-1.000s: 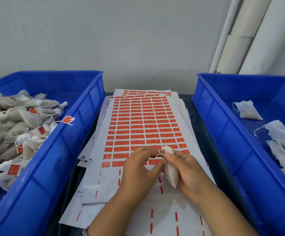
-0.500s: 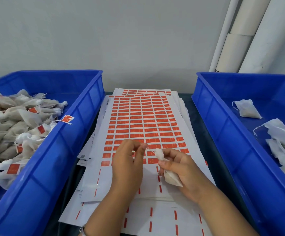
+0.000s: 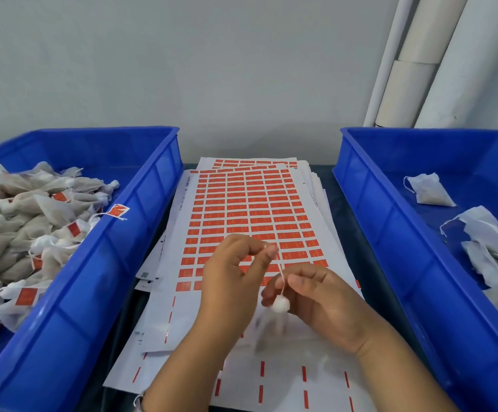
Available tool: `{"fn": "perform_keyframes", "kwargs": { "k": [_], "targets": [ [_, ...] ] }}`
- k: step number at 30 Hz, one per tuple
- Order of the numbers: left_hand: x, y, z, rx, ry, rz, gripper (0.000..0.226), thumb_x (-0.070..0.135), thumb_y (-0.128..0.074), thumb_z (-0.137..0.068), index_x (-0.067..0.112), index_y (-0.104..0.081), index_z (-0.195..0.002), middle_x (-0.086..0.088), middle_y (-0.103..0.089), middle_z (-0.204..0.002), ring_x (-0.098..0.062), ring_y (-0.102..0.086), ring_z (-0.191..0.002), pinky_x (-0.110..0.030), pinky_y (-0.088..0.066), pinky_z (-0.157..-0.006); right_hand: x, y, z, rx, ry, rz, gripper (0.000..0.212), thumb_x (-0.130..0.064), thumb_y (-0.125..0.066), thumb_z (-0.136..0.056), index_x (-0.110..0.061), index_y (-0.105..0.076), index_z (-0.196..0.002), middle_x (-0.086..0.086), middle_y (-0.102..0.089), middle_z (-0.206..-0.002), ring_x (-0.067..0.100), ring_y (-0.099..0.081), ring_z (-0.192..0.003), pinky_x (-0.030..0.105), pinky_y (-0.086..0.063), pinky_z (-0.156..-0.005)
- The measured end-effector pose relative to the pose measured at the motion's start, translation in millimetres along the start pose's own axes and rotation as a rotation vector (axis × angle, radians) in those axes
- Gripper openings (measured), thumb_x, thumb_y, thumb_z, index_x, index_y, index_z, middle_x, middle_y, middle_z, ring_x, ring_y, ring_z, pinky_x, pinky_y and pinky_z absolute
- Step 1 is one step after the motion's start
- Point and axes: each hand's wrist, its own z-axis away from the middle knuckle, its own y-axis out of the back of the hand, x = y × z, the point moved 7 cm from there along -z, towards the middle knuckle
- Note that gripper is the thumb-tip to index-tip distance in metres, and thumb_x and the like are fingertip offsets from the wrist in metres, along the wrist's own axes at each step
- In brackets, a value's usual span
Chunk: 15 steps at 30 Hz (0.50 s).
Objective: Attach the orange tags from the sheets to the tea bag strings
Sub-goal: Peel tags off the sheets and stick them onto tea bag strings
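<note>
Left blue bin point(image 3: 141, 221) holds tagged tea bags. Over the tag sheets point(image 3: 250, 209), the left hand point(image 3: 230, 281) pinches the string point(image 3: 282, 278) top. The string slants down-right to the blurred tea bag point(image 3: 279, 306) (hanging roughly upright), whose neck the right hand point(image 3: 325, 298) pinches. Right blue bin point(image 3: 390, 233) holds untagged bags.

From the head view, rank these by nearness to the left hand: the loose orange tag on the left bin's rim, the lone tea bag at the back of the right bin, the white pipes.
1. Loose orange tag, left of the left hand.
2. Lone tea bag, far right.
3. White pipes, back right against the wall.
</note>
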Motion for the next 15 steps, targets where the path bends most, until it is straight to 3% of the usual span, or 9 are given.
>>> {"fn": "perform_keyframes", "kwargs": {
  "k": [3, 7, 9, 11, 13, 15],
  "targets": [
    [17.4, -5.9, -6.5, -0.015, -0.014, -0.017, 0.013, 0.053, -0.050, -0.067, 0.041, -0.053, -0.068, 0.024, -0.057, -0.075, 0.017, -0.050, -0.085, 0.004, -0.037, -0.062, -12.3, 10.1, 3.0, 0.061, 0.105, -0.127, 0.039, -0.048, -0.083, -0.061, -0.018, -0.076, -0.086, 0.003, -0.072, -0.088, 0.020, -0.068, -0.091, 0.032, -0.053, -0.087],
    [10.6, -41.2, -19.3, -0.092, 0.243, 0.246, 0.016, 0.048, -0.053, -0.085, 0.034, -0.059, -0.083, 0.021, -0.065, -0.079, 0.008, -0.061, -0.078, -0.002, -0.041, -0.048, -34.0, 38.5, 20.1, 0.173, 0.266, -0.247, 0.032, -0.042, -0.086, -0.060, -0.016, -0.069, -0.068, 0.003, -0.061, -0.063, 0.014, -0.062, -0.062, 0.027, -0.055, -0.074],
    [3.0, -70.1, -19.4, -0.214, 0.267, 0.039, 0.014, 0.042, -0.055, -0.089, 0.032, -0.058, -0.098, 0.020, -0.063, -0.099, 0.000, -0.062, -0.089, -0.007, -0.045, -0.061, -39.3, 48.7, 25.9, 0.221, 0.329, -0.250, 0.035, -0.043, -0.086, -0.059, -0.017, -0.063, -0.060, 0.000, -0.055, -0.057, 0.012, -0.055, -0.055, 0.026, -0.054, -0.067],
    [-7.1, -98.8, -12.3, -0.363, 0.164, -0.323, 0.042, 0.045, -0.057, -0.088, 0.028, -0.050, -0.126, 0.010, -0.053, -0.129, -0.011, -0.054, -0.113, -0.024, -0.046, -0.087, -41.2, 56.2, 28.4, 0.263, 0.374, -0.291, 0.036, -0.042, -0.088, -0.055, -0.018, -0.061, -0.057, -0.003, -0.052, -0.054, 0.010, -0.051, -0.050, 0.024, -0.051, -0.059],
    [-18.5, -123.7, -2.3, -0.480, 0.036, -0.569, 0.063, 0.052, -0.053, -0.088, 0.023, -0.036, -0.141, 0.003, -0.034, -0.148, -0.020, -0.035, -0.134, -0.036, -0.029, -0.109, -41.8, 63.0, 29.9, 0.297, 0.403, -0.352, 0.035, -0.041, -0.088, -0.052, -0.019, -0.062, -0.058, -0.005, -0.050, -0.053, 0.008, -0.048, -0.046, 0.024, -0.046, -0.053],
    [-29.9, -137.9, 7.8, -0.564, -0.022, -0.688, 0.078, 0.061, -0.045, -0.087, 0.021, -0.019, -0.148, 0.001, -0.014, -0.157, -0.021, -0.011, -0.144, -0.037, -0.004, -0.114, -41.4, 68.8, 31.0, 0.317, 0.422, -0.410, 0.029, -0.037, -0.086, -0.055, -0.020, -0.063, -0.059, -0.007, -0.049, -0.052, 0.006, -0.046, -0.044, 0.020, -0.044, -0.049]
  ]
}}
